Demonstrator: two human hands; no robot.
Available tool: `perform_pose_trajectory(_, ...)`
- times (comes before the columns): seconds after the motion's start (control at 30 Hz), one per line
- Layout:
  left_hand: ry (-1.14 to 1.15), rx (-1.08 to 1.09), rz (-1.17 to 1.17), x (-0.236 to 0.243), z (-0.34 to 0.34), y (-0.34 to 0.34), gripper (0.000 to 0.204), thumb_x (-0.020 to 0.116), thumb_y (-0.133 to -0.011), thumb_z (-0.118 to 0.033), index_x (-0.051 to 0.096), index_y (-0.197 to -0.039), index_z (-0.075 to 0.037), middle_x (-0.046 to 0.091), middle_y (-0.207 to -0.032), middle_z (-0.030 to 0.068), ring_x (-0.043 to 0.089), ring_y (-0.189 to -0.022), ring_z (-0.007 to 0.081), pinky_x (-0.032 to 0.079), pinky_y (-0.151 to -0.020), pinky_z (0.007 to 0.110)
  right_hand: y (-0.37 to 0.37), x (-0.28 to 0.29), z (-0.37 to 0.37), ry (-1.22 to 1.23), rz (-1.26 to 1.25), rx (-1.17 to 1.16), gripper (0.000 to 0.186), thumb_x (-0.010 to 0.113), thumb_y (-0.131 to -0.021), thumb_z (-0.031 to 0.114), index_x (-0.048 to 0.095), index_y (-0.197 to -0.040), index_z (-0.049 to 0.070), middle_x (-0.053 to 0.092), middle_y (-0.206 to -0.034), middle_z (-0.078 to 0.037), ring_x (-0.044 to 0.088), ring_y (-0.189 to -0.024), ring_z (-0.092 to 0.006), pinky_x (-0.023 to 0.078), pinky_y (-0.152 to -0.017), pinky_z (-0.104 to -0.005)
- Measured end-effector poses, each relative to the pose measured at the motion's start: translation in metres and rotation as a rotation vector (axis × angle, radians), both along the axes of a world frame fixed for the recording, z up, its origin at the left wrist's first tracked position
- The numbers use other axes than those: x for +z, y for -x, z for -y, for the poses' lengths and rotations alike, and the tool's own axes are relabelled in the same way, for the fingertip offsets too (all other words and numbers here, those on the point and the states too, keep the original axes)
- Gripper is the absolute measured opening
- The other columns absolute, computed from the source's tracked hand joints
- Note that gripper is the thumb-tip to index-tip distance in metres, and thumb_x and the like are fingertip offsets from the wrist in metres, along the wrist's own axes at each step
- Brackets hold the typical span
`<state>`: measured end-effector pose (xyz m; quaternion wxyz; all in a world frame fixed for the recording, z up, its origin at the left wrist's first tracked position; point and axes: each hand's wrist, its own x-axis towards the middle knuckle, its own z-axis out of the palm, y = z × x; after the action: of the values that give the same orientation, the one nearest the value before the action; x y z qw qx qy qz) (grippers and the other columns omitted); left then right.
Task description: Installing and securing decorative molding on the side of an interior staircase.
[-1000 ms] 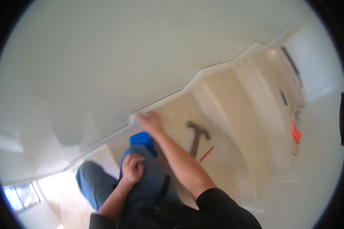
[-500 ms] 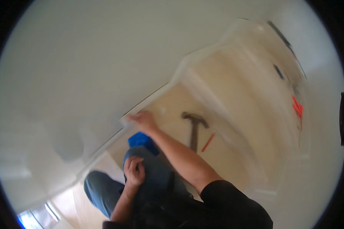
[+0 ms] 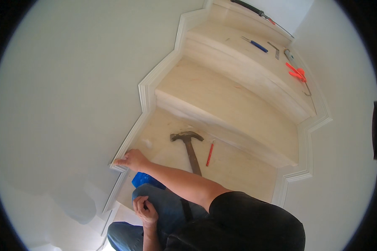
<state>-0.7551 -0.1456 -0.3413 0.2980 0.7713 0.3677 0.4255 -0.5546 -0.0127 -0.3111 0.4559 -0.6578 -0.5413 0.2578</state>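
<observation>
My right hand (image 3: 132, 160) reaches across to the wall on the left, its fingers closed at the corner of the white stepped trim moulding (image 3: 130, 140). Whatever lies under the fingertips is hidden. Resting by my bent knee, my left hand (image 3: 145, 211) is loosely curled with a gap between thumb and fingers, and I see nothing in it. A claw hammer (image 3: 191, 154) lies on the pale wooden tread (image 3: 238, 167), its handle end covered by my right forearm. To its right lies a red pencil (image 3: 210, 153). Something blue (image 3: 145, 180) shows beside my knee.
Curved wooden stairs (image 3: 230, 104) rise to the upper right between white walls. On a higher tread lie a blue-handled tool (image 3: 259, 45), a small metal angle piece (image 3: 276, 51), and orange-handled scissors (image 3: 298, 72). A black-handled saw-like tool (image 3: 249, 6) lies further up.
The view has turned and steadied, so the upper stairs show more fully. My right hand stays at the trim, and my left hand stays by my knee.
</observation>
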Motion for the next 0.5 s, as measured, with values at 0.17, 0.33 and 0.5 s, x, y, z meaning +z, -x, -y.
perform_pose_trajectory(0.17, 0.035, 0.032, -0.016, -0.002, -0.004, 0.012, 0.019, 0.056, -0.086, 0.008, 0.066, -0.100, 0.000, 0.064, -0.100, 0.0212, 0.065, -0.091, 0.0383, 0.052, -0.082, 0.044, 0.009, 0.020, -0.005, 0.130, 0.042, 0.049, 0.072, 0.066, -0.090, 0.074, 0.074, -0.080, 0.003, 0.067, -0.070, -0.022, 0.068, -0.071, -0.0401, 0.053, -0.067, -0.0479)
perform_pose_trajectory(0.33, 0.024, 0.010, 0.007, -0.004, -0.001, 0.003, 0.019, 0.056, -0.086, 0.008, 0.066, -0.100, -0.001, 0.064, -0.100, 0.0212, 0.065, -0.091, 0.0377, 0.052, -0.081, 0.044, -0.005, 0.007, -0.003, 0.145, 0.183, 0.083, 0.071, 0.059, -0.093, 0.075, 0.080, -0.090, 0.007, 0.072, -0.076, -0.022, 0.072, -0.079, -0.0417, 0.057, -0.073, -0.0501)
perform_pose_trajectory(0.5, 0.092, 0.043, -0.018, -0.006, 0.002, 0.008, 0.023, 0.058, -0.082, 0.010, 0.068, -0.098, -0.003, 0.066, -0.101, 0.0193, 0.065, -0.093, 0.0388, 0.052, -0.087, 0.046, 0.004, 0.002, -0.003, 0.157, 0.043, 0.003, 0.081, 0.067, -0.089, 0.076, 0.064, -0.065, -0.001, 0.060, -0.060, -0.021, 0.058, -0.057, -0.0387, 0.046, -0.057, -0.0466)
